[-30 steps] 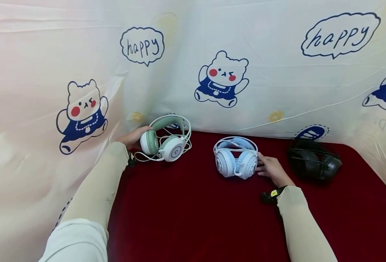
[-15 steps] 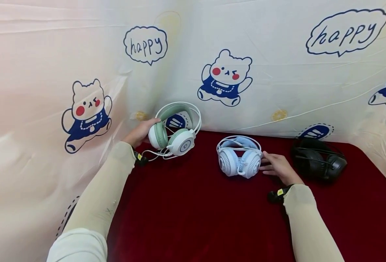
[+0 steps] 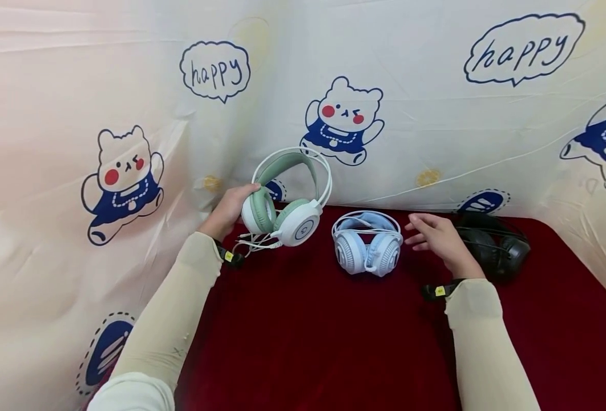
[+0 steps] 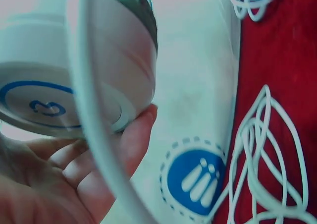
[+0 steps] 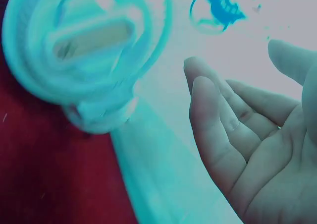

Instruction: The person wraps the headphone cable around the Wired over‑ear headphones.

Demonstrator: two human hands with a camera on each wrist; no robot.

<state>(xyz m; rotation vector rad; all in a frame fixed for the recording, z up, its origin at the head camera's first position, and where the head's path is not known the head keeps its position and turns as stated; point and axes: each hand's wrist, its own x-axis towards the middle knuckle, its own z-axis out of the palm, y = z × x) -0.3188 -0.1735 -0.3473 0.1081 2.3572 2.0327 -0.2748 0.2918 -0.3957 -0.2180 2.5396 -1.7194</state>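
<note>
My left hand (image 3: 228,211) grips the left earcup of white headphones (image 3: 300,224) with green pads, which tilt above the far left of the table. In the left wrist view, the fingers (image 4: 134,142) curl under the white earcup (image 4: 119,45), and a white looped cable (image 4: 270,169) lies below. Light blue headphones (image 3: 351,251) stand at the back middle. Just right of them hovers my right hand (image 3: 439,237), its fingers apart and holding nothing. In the right wrist view, a gap separates this hand (image 5: 252,135) from the blue earcup (image 5: 94,45).
Black headphones (image 3: 508,257) rest at the back right, partly behind my right hand. Dark red cloth (image 3: 334,342) covers the table. A pale printed curtain (image 3: 416,125) rises along the back and sides.
My left hand has raised the green-and-white headphones and brought them rightward, cable hanging along. My right hand has come away from the light blue headphones, which stay in place.
</note>
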